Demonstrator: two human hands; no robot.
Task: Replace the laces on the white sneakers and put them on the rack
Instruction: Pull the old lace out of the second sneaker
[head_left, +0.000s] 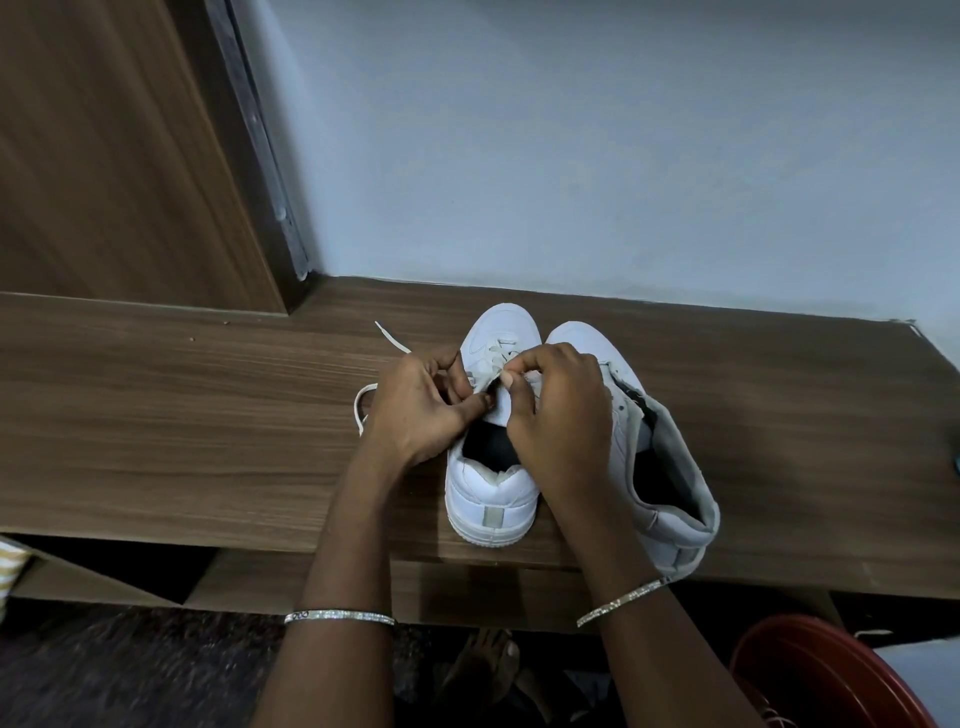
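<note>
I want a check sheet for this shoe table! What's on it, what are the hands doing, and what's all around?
Surface: brown wooden shelf, sneakers standing on it.
Job's things: first sneaker and second sneaker, side by side, toes to the wall; lace partly threaded in the first, loose end lying left.
Clutter: small dark thing at the right edge, cut off.
Hands: left hand and right hand pinch the lace.
Cables: nothing seen.
Surroundings: pale wall, wooden door, red tub below.
</note>
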